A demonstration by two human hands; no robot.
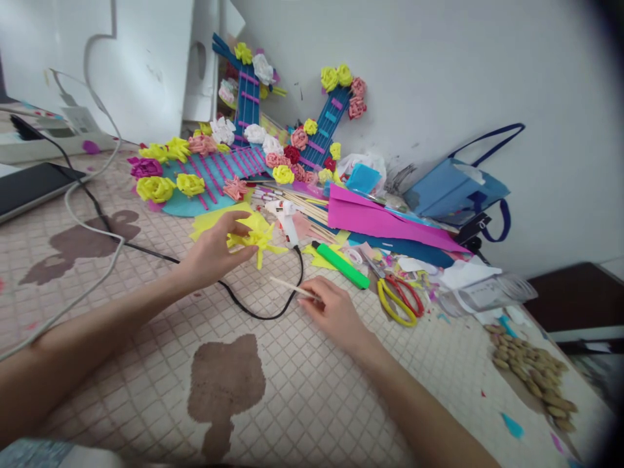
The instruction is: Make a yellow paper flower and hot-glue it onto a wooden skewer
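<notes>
My left hand [212,250] is at the yellow paper flower piece [263,239], thumb and fingers apart with a gap between them. Whether a fingertip touches the paper I cannot tell. Strips of the piece splay out over the table. My right hand [331,309] pinches a thin wooden stick [287,283], its free end pointing left towards the yellow piece. Just behind lies a white glue gun [287,221], its black cord [258,316] looping between my hands. A green marker [344,265] lies beyond my right hand.
Scissors [400,299] with yellow and red handles lie right of the marker. Paper-flower-covered blue guitar shapes [209,175] stand at the back. Magenta paper [380,218], wooden sticks [307,205], a blue bag [453,192] and peanuts [531,370] are around. A white cable [114,253] crosses the left side.
</notes>
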